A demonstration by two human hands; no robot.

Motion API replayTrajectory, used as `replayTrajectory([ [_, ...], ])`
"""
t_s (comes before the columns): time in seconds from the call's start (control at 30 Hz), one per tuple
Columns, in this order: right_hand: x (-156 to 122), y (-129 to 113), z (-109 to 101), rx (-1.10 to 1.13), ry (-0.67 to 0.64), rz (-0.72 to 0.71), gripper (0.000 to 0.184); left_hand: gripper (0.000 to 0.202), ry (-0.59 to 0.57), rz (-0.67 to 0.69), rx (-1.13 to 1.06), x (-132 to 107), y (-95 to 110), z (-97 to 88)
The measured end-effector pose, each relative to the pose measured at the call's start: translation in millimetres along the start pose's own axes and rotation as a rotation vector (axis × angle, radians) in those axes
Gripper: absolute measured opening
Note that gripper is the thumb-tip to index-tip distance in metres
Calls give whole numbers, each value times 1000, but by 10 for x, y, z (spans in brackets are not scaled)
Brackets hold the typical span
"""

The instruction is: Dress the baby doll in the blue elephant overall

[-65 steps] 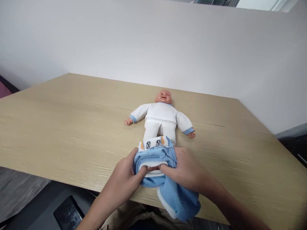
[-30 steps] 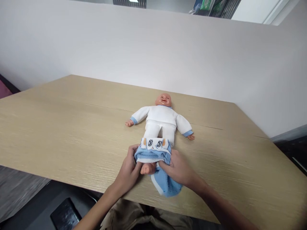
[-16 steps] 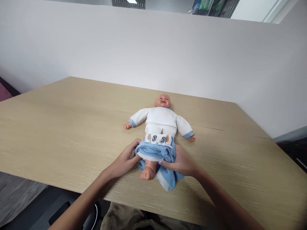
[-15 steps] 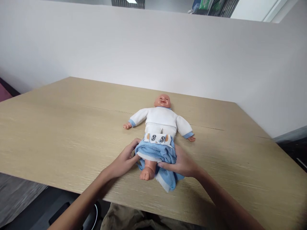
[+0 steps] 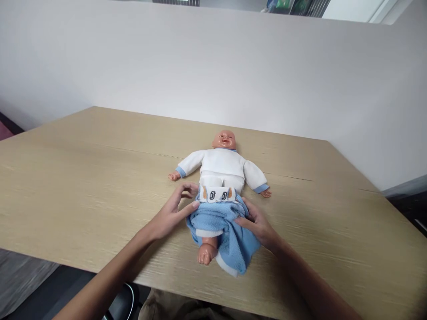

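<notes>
Basically the pants (image 5: 216, 213) run lengthwise along the doll (image 5: 222, 161), between left hand (image 5: 175, 209), loosely spread, and right hand (image 5: 258, 224), touching but grip unclear

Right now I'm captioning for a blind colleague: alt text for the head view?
A bare left hand and bare right hand frame a blue terry garment with cartoon eyes, bunched around the legs of a white-clothed plastic baby doll lying face-up on a pale wooden table; one foot shows.

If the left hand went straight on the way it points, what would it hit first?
Probably the blue pants: the left hand is right at their side, perhaps touching; depth is hard to judge.
</notes>
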State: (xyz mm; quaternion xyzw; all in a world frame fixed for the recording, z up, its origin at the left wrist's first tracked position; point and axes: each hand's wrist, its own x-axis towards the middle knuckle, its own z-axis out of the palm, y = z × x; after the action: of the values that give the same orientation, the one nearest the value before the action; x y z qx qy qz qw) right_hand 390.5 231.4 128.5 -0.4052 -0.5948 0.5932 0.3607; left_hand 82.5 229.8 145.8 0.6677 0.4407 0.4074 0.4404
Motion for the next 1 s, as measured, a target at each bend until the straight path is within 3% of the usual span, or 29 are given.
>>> replayTrajectory([
  [0.17, 4, -2, -1, 91, 32, -2, 82, 56, -192, 170, 354, 374, 359, -63],
  [0.3, 4, -5, 29, 60, 39, -18, 69, 42, -421, 261, 537, 694, 697, -61],
  [0.4, -6, 4, 16, -31, 52, -12, 55, 29, -626, 222, 515, 900, 842, -22],
  [0.5, -16, -16, -71, -189, 30, -45, 46, 18, -758, 141, 367, 1054, 874, 31],
  [0.6, -29, -57, -192, -290, -72, -59, 50, 23, -832, 98, 232, 1157, 836, 95],
  [0.7, -55, -61, -255, -86, -104, -25, 56, 37, -903, 66, 173, 1222, 802, 159],
  [0.83, -85, -30, -215, 311, 126, 27, 59, 35, -1109, 47, 184, 1247, 806, 210],
  [0.93, -85, -56, -199, 376, 211, 72, 55, 35, -1158, 53, 187, 1243, 768, 237],
  [1.0, -84, -105, -239, 336, 157, 82, 54, 36, -1128, 99, 106, 1252, 711, 255],
])
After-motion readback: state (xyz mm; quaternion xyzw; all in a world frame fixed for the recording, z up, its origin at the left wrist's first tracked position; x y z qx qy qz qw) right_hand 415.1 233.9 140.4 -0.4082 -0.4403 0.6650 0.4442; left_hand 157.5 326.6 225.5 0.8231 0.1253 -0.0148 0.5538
